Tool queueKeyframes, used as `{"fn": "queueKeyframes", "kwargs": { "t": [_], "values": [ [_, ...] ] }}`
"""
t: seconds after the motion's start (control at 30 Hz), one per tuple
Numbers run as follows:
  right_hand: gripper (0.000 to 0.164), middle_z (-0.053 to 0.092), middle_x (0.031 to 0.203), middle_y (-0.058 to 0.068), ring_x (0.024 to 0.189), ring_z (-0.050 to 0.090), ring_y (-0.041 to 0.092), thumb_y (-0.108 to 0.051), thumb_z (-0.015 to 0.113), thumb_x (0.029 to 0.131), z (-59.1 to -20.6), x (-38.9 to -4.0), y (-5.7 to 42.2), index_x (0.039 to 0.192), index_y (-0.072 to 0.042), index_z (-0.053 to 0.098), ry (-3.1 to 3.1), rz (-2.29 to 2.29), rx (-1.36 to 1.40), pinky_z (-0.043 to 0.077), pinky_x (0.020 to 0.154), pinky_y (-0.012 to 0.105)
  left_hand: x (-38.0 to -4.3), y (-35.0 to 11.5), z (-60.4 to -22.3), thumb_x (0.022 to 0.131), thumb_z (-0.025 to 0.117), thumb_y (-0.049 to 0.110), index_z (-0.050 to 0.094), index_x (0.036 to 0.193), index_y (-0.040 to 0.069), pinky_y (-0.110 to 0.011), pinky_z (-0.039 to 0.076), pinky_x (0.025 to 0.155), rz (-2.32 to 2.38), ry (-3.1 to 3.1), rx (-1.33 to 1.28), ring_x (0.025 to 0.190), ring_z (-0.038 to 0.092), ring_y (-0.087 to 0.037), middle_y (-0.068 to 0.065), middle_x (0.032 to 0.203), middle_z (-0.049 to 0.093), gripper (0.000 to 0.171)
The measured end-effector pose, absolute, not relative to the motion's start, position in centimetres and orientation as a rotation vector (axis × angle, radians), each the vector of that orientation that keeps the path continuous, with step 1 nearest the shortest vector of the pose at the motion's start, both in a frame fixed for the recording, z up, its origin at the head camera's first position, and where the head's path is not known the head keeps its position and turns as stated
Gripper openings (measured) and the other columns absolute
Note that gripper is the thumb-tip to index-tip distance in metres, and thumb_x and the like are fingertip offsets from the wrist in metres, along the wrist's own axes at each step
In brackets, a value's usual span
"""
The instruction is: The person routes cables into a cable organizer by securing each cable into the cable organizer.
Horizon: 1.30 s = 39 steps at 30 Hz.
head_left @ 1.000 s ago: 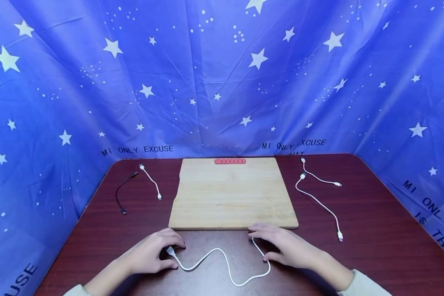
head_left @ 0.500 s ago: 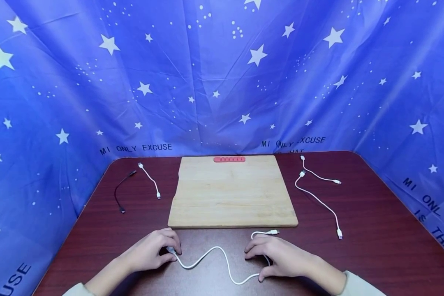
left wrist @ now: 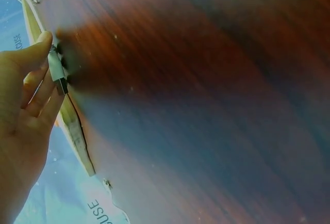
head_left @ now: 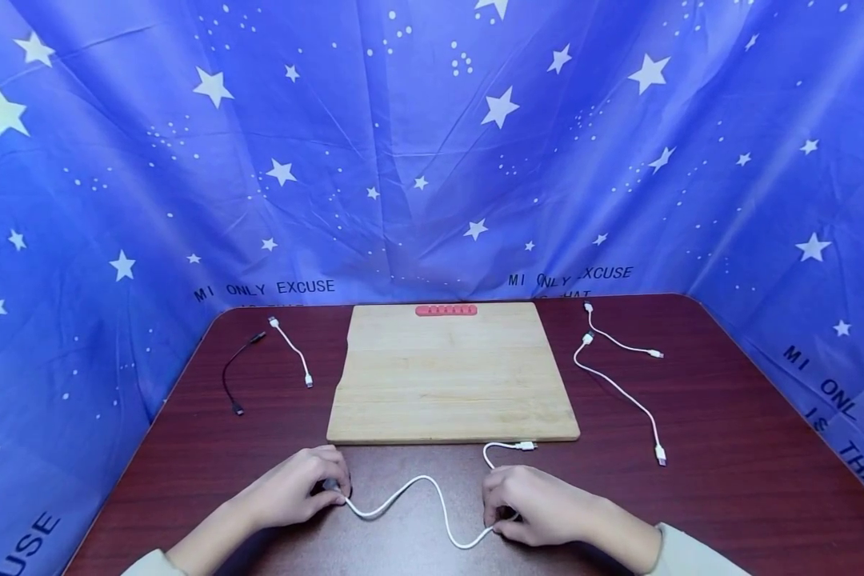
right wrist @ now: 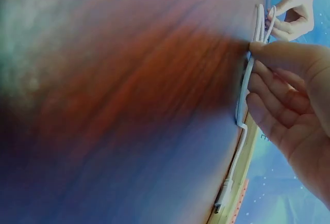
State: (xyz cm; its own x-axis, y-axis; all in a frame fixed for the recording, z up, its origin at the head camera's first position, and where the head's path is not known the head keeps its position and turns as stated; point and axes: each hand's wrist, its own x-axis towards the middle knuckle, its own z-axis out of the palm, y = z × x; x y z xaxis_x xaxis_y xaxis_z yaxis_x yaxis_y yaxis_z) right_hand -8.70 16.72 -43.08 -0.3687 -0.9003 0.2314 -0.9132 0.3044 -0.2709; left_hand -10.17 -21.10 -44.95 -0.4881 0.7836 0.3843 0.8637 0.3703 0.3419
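Observation:
A white USB charging cable (head_left: 423,478) lies in a wavy line along the front of the table, between both hands. My left hand (head_left: 295,488) pinches it at its USB-A plug (left wrist: 55,65), whose metal end sticks out past the fingers in the left wrist view. Farther along, my right hand (head_left: 540,504) grips the cord between thumb and curled fingers; part of the cord is hidden under that hand. Beyond it, the cable's small connector (head_left: 526,446) lies at the front edge of the wooden board (head_left: 446,376), pointing right.
On the board's far edge sits a red slotted cable holder (head_left: 446,310). A black cable (head_left: 226,372) and a short white cable (head_left: 293,350) lie left of the board. To its right are a longer white cable (head_left: 622,392) and another short one (head_left: 619,344). A starry blue curtain (head_left: 403,160) surrounds the table.
My right hand has drawn back from the board's front edge toward me and closed on the cord, leaving the small connector exposed. The left hand stays at the plug, its fingers drawn closer around it.

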Motion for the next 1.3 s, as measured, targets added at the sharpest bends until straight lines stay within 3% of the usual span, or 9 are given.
{"fn": "queueKeyframes", "kwargs": {
  "t": [0.1, 0.37, 0.67, 1.0, 1.1, 1.3],
  "values": [
    [0.016, 0.056, 0.069, -0.016, 0.067, 0.046, -0.012, -0.008, 0.075, 0.075, -42.9, -8.6, 16.8, 0.074, -0.020, 0.064, -2.552, 0.597, 1.736, 0.030, 0.065, -0.008, -10.1, -21.2, -44.8, 0.077, 0.078, 0.008, 0.067, 0.080, 0.018, -0.005, 0.045, 0.074, -0.787, -2.469, -1.487, 0.079, 0.059, 0.003, 0.012, 0.080, 0.066, 0.016],
    [0.014, 0.061, 0.069, -0.013, 0.067, 0.044, -0.018, -0.003, 0.071, 0.078, -42.4, -8.4, 17.1, 0.078, -0.016, 0.067, -2.619, 0.702, 1.769, 0.035, 0.060, -0.007, -10.3, -21.3, -44.0, 0.081, 0.076, 0.009, 0.067, 0.081, 0.018, -0.007, 0.047, 0.068, -0.871, -2.546, -1.463, 0.077, 0.058, 0.005, 0.012, 0.077, 0.067, 0.013],
    [0.015, 0.061, 0.065, -0.011, 0.062, 0.042, -0.017, 0.000, 0.071, 0.073, -42.1, -8.2, 17.5, 0.074, -0.014, 0.068, -2.677, 0.790, 1.741, 0.036, 0.054, -0.006, -11.0, -21.0, -42.6, 0.081, 0.077, 0.014, 0.068, 0.077, 0.018, -0.013, 0.048, 0.055, -1.217, -2.763, -1.301, 0.064, 0.052, 0.012, 0.006, 0.068, 0.068, 0.011],
    [0.011, 0.063, 0.060, -0.011, 0.059, 0.040, -0.020, -0.006, 0.077, 0.076, -41.8, -7.4, 17.6, 0.073, -0.015, 0.071, -2.819, 0.896, 1.636, 0.040, 0.050, -0.001, -12.2, -20.5, -41.5, 0.080, 0.078, 0.010, 0.069, 0.084, 0.007, -0.015, 0.050, 0.060, -1.548, -2.786, -1.038, 0.069, 0.055, 0.008, -0.009, 0.077, 0.071, 0.010],
    [0.011, 0.065, 0.061, -0.010, 0.058, 0.041, -0.020, -0.006, 0.077, 0.077, -41.8, -7.3, 17.5, 0.073, -0.014, 0.071, -2.853, 0.931, 1.588, 0.042, 0.049, 0.001, -12.5, -20.1, -41.1, 0.079, 0.078, 0.007, 0.069, 0.087, 0.002, -0.015, 0.051, 0.059, -1.618, -2.743, -0.970, 0.069, 0.057, 0.007, -0.007, 0.077, 0.072, 0.014],
    [0.010, 0.067, 0.060, -0.008, 0.056, 0.042, -0.021, -0.005, 0.078, 0.075, -41.7, -7.2, 17.1, 0.071, -0.012, 0.072, -2.896, 1.028, 1.462, 0.045, 0.048, 0.003, -13.5, -19.3, -40.5, 0.079, 0.076, 0.000, 0.065, 0.095, -0.010, -0.014, 0.053, 0.060, -1.861, -2.595, -0.788, 0.069, 0.062, 0.005, 0.014, 0.076, 0.071, 0.022]
  ]
}}
